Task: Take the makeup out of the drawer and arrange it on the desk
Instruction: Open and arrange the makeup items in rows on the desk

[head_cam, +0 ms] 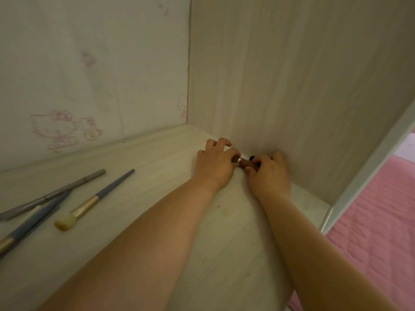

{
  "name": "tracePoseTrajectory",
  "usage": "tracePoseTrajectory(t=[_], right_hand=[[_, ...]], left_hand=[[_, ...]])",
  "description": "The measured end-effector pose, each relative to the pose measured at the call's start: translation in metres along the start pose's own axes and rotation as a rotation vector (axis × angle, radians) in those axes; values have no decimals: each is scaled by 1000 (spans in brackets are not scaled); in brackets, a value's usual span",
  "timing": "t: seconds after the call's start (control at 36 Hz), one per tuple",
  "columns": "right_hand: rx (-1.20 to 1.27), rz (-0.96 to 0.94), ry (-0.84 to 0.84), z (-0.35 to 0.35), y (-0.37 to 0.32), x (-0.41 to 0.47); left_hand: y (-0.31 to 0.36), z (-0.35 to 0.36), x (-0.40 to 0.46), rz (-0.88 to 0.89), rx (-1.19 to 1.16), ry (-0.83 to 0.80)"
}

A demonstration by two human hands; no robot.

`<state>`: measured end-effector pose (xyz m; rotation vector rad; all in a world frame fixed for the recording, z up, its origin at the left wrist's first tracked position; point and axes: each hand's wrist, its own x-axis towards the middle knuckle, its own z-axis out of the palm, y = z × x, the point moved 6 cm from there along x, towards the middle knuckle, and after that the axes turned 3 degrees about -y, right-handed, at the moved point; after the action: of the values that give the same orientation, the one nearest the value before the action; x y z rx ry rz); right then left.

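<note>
Broadly, the pale wood-grain desk top (pixel 139 167) runs from the near edge to a far corner, where it meets a tall pale wooden side panel (pixel 303 86) on the right and a wall papered with faded pink cartoon cats (pixel 89 63) at the back. A pink quilted cover (pixel 381 221) lies beyond the panel, at the right.

Both forearms reach to that far right corner. The left hand (pixel 214 167) and right hand (pixel 270 173) sit close together, fingers curled, sharing a small brown tube with a silver band (pixel 243 163). Its long axis lies roughly left to right across the gap between the hands, each hand closed on one end, low over the desk and close to the panel's foot. A small black piece (pixel 252 157) shows just behind it; I cannot tell what it is.

Well apart at the near left lie a grey-handled flat brush with a gold ferrule and cream bristles (pixel 89 203), a slim grey pencil (pixel 56 194), and a blue-grey brush handle (pixel 33 223), all angled toward the far right. The drawer is not in view.

Setting the tube down likely turns on keeping it parallel to the panel.
</note>
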<state>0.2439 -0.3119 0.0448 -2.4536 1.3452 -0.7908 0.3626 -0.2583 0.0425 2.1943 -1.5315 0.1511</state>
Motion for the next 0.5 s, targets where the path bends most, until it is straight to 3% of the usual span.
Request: tracePoseTrajectory(t=[0.28, 0.36, 0.5], right_hand=[[-79, -426, -71, -3, -51, -42], [1, -549, -58, -9, -74, -75], [268, -487, -284, -10, -112, -131]], left_hand=[[-30, -43, -94, -126, -76, 0], [-35, -63, -131, -174, -83, 50], [-48, -109, -205, -165, -46, 114]])
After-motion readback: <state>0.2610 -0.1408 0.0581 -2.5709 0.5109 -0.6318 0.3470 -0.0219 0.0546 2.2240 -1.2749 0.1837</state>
